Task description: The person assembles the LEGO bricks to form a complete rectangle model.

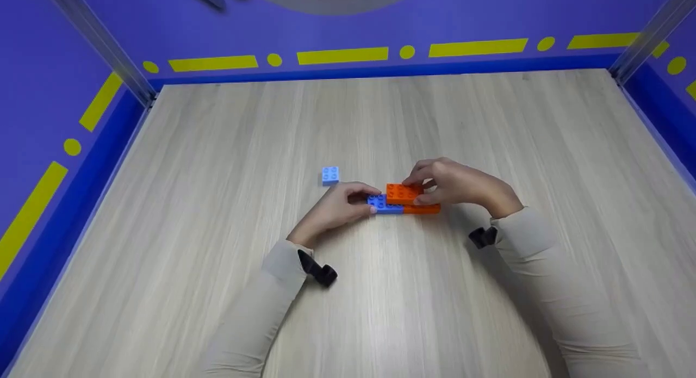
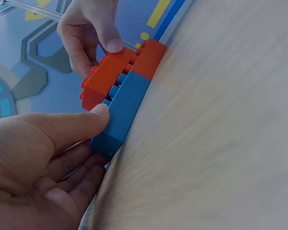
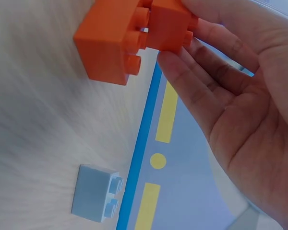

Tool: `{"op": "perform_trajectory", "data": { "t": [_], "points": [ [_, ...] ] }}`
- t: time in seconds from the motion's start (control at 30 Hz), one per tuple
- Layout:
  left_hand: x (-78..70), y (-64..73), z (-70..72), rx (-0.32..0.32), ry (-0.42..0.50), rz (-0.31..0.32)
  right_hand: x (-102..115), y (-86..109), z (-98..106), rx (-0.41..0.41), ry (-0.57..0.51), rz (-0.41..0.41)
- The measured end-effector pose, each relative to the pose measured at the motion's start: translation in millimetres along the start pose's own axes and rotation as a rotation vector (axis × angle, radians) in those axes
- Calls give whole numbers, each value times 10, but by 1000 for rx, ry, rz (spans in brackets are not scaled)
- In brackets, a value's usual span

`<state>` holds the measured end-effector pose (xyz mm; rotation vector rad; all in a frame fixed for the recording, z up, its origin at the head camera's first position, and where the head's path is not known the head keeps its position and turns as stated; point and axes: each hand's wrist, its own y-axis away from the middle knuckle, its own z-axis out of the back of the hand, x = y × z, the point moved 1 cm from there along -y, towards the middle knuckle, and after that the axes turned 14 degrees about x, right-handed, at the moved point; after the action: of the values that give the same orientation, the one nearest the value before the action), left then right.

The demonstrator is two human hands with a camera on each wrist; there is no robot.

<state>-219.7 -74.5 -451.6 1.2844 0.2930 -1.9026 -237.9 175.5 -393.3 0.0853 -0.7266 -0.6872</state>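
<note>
A blue brick and an orange brick lie end to end on the table, blue on the left. My left hand pinches the blue brick's left end between thumb and fingers. With thumb and fingertips, my right hand holds a second orange brick by its right part. This upper brick spans the join of the lower two. Studs show beneath it in the left wrist view, so it is not pressed fully down; whether it touches them I cannot tell.
A small light blue brick, studs up, stands on the wood-grain table just beyond my left hand. Blue-purple walls with yellow marks border the table at the back and both sides. A black wrist device sits on each sleeve.
</note>
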Motion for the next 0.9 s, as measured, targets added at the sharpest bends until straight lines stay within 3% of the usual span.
{"op": "perform_trajectory", "data": {
  "t": [0.67,0.9],
  "points": [
    [1,-3,-8,-1,8,10,23,22,-37,-3,-30,9],
    [12,-15,-10,-10,42,-15,50,17,-37,-11,-2,6]
  ]
}}
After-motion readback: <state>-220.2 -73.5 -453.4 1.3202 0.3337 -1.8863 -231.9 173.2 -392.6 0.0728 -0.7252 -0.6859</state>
